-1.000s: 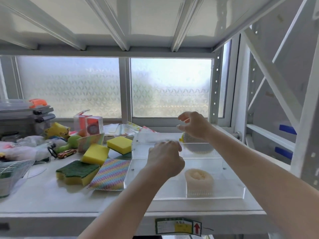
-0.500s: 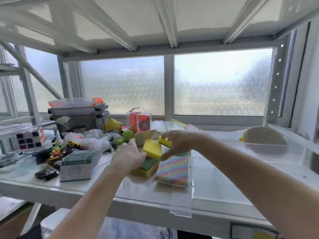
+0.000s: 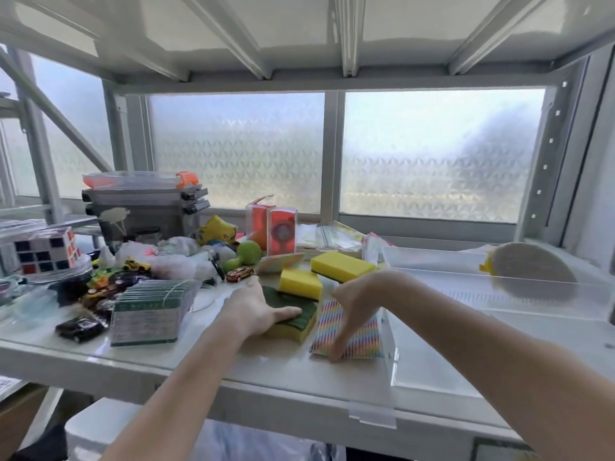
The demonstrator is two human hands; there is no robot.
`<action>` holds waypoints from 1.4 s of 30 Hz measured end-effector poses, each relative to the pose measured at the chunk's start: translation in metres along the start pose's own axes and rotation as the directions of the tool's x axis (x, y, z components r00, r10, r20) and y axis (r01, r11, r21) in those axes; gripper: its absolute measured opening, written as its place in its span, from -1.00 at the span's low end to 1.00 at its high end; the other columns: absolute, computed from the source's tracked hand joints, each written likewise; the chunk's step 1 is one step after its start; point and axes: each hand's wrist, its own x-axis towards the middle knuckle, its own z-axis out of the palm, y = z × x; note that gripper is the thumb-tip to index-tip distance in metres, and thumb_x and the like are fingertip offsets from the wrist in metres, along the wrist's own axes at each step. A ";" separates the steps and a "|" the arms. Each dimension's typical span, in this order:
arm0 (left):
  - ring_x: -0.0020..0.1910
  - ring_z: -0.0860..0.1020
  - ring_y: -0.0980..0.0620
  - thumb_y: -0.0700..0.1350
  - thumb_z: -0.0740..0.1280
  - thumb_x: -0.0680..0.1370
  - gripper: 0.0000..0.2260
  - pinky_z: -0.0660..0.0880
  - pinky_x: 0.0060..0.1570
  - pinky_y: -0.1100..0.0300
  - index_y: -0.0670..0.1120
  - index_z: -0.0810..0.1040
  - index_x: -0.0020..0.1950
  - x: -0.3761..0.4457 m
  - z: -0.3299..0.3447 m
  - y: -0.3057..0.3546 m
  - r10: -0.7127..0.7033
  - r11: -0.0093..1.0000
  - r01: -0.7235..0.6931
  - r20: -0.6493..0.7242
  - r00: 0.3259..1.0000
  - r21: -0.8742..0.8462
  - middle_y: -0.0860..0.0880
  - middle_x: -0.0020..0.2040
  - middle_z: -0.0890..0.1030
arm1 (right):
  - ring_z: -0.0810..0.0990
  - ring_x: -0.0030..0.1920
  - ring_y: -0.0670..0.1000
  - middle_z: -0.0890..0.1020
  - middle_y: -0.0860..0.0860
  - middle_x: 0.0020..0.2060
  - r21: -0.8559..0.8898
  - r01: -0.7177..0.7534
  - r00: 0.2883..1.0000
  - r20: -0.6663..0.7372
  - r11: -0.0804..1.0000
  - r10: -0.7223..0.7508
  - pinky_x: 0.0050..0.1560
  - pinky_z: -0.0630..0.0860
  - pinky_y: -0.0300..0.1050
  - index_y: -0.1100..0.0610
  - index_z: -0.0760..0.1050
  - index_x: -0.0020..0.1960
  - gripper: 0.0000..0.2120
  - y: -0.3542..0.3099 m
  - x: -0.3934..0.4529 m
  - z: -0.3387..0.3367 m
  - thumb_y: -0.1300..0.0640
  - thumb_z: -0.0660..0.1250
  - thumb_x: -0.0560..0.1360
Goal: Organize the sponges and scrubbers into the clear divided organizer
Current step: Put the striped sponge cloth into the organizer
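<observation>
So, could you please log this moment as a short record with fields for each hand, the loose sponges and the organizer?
left hand: palm down on the green-topped sponge, grip not clear
right hand: fingers down on the rainbow striped cloth, pinching its near edge
loose yellow sponges: one leaning on the green-topped sponge, one behind it
clear divided organizer: right of the cloth
in organizer: round scrubber, far compartment
</observation>
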 end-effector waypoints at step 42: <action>0.04 0.57 -0.10 0.01 0.20 0.51 -0.67 0.58 0.05 0.00 -0.03 0.31 0.25 -0.079 0.029 0.144 0.255 0.966 -0.257 0.044 0.966 0.040 -0.07 0.04 0.56 | 0.43 0.26 0.18 0.44 0.16 0.28 0.360 0.081 0.652 -0.725 0.929 0.224 0.22 0.41 0.06 0.14 0.17 0.44 -0.15 0.142 -0.017 -0.034 -0.20 0.42 0.32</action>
